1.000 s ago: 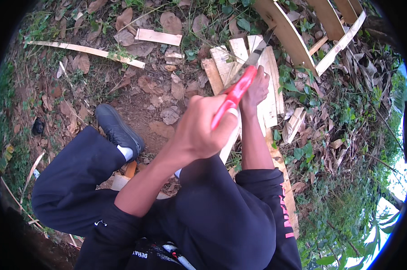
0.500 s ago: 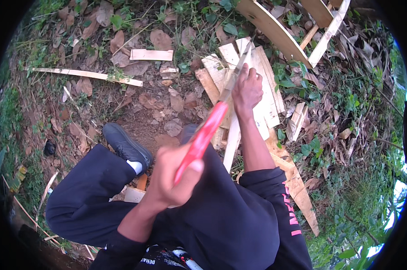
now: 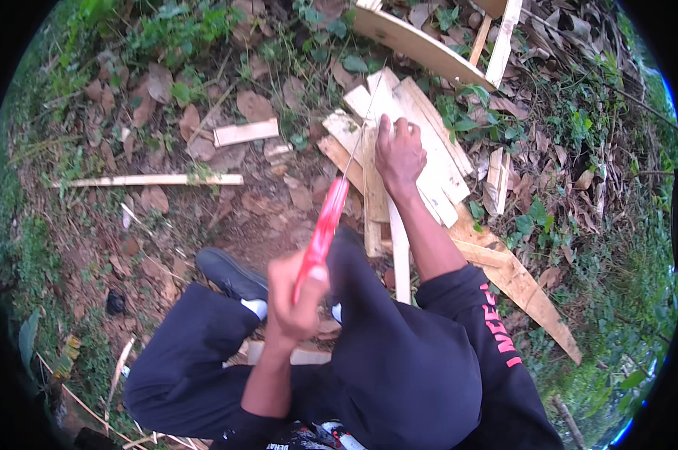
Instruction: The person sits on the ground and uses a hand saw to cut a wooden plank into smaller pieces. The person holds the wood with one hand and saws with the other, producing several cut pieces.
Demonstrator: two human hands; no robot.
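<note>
My left hand [image 3: 297,296] is wrapped round the red handle of a hand saw [image 3: 327,223]. The saw's thin blade, seen nearly edge-on, slants up and away across a stack of pale wooden boards [image 3: 438,165]. Just right of the blade, my right hand [image 3: 400,154] rests on the boards with its fingers curled down on a pale wooden board [image 3: 382,88]. The blade's teeth and any cut cannot be made out. A narrow strip of wood [image 3: 400,259] runs from the stack toward my bent knee.
A wooden frame [image 3: 421,46] stands beyond the stack. To the right lie a pointed plank [image 3: 537,296] and short offcuts [image 3: 496,180]. On the left are a long thin lath [image 3: 148,180] and a short piece [image 3: 246,133] among dry leaves. My shoe [image 3: 230,274] is on the soil.
The saw's blade has turned from showing its flat side to nearly edge-on, and its handle points more steeply away. My view has shifted and tilted; my right hand stays on the boards.
</note>
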